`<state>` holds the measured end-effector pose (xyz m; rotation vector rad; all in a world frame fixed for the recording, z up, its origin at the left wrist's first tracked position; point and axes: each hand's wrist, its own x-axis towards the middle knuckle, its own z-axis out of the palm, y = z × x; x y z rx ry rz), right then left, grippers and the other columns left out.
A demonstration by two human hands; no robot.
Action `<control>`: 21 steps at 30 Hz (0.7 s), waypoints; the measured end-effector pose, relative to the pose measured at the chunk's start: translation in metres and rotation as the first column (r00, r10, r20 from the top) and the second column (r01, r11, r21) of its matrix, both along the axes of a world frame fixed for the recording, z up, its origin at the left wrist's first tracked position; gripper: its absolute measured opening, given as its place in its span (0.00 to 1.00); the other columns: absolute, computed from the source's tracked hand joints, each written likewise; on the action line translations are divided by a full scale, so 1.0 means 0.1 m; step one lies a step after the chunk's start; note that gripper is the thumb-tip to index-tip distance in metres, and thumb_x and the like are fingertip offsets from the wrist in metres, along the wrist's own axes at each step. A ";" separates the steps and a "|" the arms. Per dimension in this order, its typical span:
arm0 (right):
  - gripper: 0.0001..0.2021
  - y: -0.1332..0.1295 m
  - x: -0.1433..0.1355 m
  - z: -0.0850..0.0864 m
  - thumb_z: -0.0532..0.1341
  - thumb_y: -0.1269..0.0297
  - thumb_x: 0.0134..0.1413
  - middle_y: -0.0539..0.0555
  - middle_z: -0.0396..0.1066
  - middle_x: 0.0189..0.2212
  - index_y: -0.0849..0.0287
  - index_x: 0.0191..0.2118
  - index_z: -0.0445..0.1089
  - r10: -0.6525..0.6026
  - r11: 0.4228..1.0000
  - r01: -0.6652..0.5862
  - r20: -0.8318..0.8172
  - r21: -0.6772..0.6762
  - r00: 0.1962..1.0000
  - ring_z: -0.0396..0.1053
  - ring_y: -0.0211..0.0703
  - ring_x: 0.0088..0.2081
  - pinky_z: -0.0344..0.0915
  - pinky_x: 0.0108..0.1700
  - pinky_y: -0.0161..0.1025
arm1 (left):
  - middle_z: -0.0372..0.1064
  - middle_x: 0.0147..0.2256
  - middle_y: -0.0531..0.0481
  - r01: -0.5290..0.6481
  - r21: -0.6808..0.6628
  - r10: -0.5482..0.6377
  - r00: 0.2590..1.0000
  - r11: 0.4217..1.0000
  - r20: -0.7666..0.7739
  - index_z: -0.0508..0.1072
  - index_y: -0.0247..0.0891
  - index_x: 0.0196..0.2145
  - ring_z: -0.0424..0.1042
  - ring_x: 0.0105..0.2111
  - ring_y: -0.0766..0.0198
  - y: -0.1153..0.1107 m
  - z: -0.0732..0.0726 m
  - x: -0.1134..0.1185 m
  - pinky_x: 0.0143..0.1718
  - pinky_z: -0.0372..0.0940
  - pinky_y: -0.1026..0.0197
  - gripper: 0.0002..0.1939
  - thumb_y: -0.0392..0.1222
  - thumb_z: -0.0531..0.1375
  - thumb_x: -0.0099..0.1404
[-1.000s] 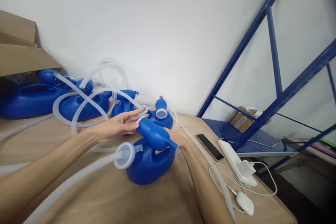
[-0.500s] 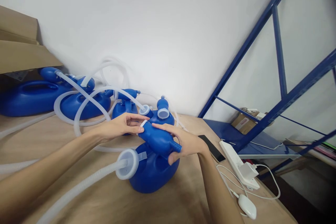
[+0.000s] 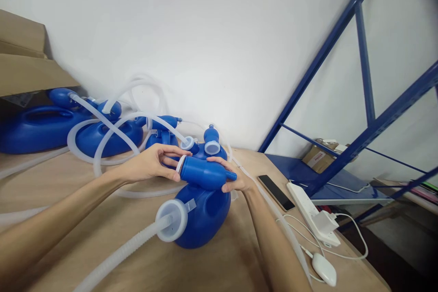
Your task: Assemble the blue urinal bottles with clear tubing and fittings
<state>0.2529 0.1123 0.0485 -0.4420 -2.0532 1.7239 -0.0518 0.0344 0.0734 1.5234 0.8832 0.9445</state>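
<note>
Between my hands is a blue plastic funnel piece (image 3: 204,173), lying sideways with a white rim (image 3: 180,164) at its left end and a narrow spout at its right. My left hand (image 3: 150,162) pinches the white rim, thumb in front. My right hand (image 3: 239,179) wraps round the spout end from behind, with its thumb below. Directly beneath sits a blue urinal bottle (image 3: 201,223) with a handle. A translucent cap (image 3: 171,220) hangs by a strap on its left side, and a ribbed clear hose (image 3: 119,253) runs from the cap toward me.
More blue urinal bottles (image 3: 109,139) with coiled clear hoses (image 3: 116,128) stand along the wall. At the left is a cardboard box (image 3: 27,70). On the right lie a phone (image 3: 275,192), a power strip (image 3: 310,212) and a white charger (image 3: 324,269), beside a blue metal rack (image 3: 318,59).
The funnel piece has turned from slanting downward to nearly level, its white rim now facing left. My right hand has shifted slightly up and closer round the spout end.
</note>
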 end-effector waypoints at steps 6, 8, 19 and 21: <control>0.54 0.05 -0.01 -0.18 0.80 0.52 0.32 0.63 0.67 0.62 0.49 0.68 0.59 -0.045 0.987 0.031 -0.084 -0.156 0.995 0.74 0.60 0.54 0.68 0.59 0.57 | 0.76 0.58 0.48 -0.108 0.296 0.147 0.983 0.949 -0.113 0.77 0.47 0.59 0.74 0.58 0.44 -0.11 0.07 0.09 0.63 0.70 0.46 0.38 0.48 0.78 0.50; 0.51 0.03 -0.03 -0.17 0.79 0.52 0.32 0.62 0.69 0.60 0.49 0.66 0.62 -0.060 0.985 0.040 -0.115 -0.171 0.992 0.75 0.61 0.53 0.68 0.58 0.58 | 0.74 0.61 0.49 -0.120 0.386 0.192 0.969 0.915 -0.154 0.78 0.47 0.58 0.73 0.59 0.43 -0.13 0.06 0.11 0.62 0.71 0.47 0.36 0.51 0.77 0.52; 0.39 -0.12 -0.16 0.04 0.75 0.47 0.42 0.60 0.71 0.59 0.52 0.62 0.71 -0.173 0.984 0.178 -0.277 -0.007 0.945 0.70 0.64 0.60 0.66 0.62 0.58 | 0.67 0.64 0.55 -0.041 0.730 0.316 0.917 0.682 -0.243 0.74 0.54 0.62 0.70 0.63 0.48 -0.16 0.08 0.01 0.66 0.66 0.51 0.30 0.53 0.71 0.63; 0.38 -0.13 -0.19 0.03 0.75 0.46 0.42 0.60 0.73 0.57 0.53 0.60 0.72 -0.184 0.983 0.182 -0.302 -0.035 0.935 0.71 0.63 0.58 0.67 0.61 0.58 | 0.65 0.66 0.55 0.008 0.792 0.313 0.916 0.610 -0.250 0.72 0.56 0.63 0.71 0.62 0.50 -0.16 0.07 -0.01 0.64 0.68 0.53 0.28 0.50 0.68 0.67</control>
